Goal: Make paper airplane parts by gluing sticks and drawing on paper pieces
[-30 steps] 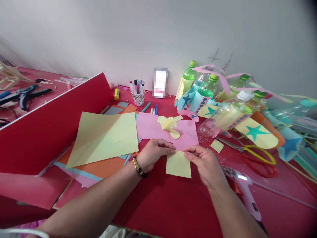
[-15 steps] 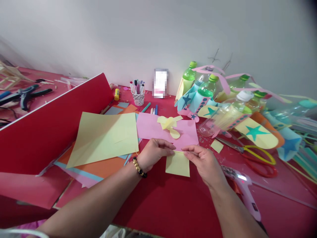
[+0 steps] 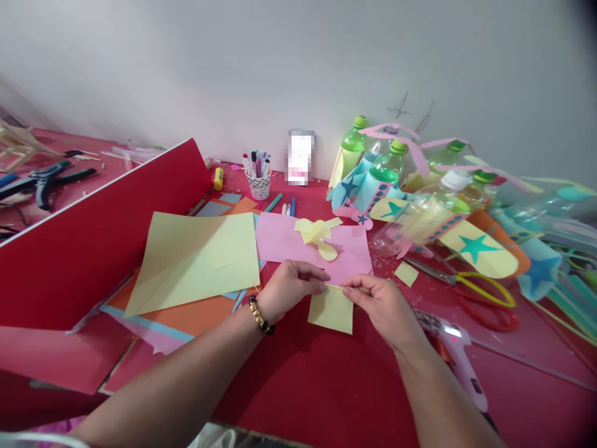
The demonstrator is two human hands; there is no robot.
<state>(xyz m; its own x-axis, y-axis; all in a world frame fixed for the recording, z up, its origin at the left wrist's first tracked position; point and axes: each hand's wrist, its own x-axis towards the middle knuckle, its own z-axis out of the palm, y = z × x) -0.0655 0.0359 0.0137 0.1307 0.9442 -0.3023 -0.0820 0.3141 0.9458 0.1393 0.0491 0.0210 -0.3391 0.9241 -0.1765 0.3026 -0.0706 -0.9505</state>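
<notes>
Both hands pinch the far edge of a small yellow paper piece [image 3: 331, 311], which is narrowly folded or rolled along that edge. My left hand [image 3: 295, 287], its wrist in a beaded bracelet, grips the left corner. At the right corner, my right hand [image 3: 379, 305] closes thumb and fingers on the same edge. Just beyond them a pink paper sheet [image 3: 275, 239] lies flat, carrying a yellow paper cutout with rounded, propeller-like blades [image 3: 321, 235]. To the left, a large yellow sheet [image 3: 200, 261] tops a stack of coloured papers.
A red board [image 3: 116, 230] stands at the left, with pliers [image 3: 46, 180] behind it. Markers fill a patterned cup [image 3: 259, 185]; a phone [image 3: 300, 157] leans on the wall. Decorated bottles [image 3: 389, 165], scissors [image 3: 485, 292] and a pink glue gun [image 3: 459, 351] occupy the right.
The hands keep their pinch on the small yellow paper, whose free lower part has shifted slightly left. The whole view has moved a little; the other things stay in place.
</notes>
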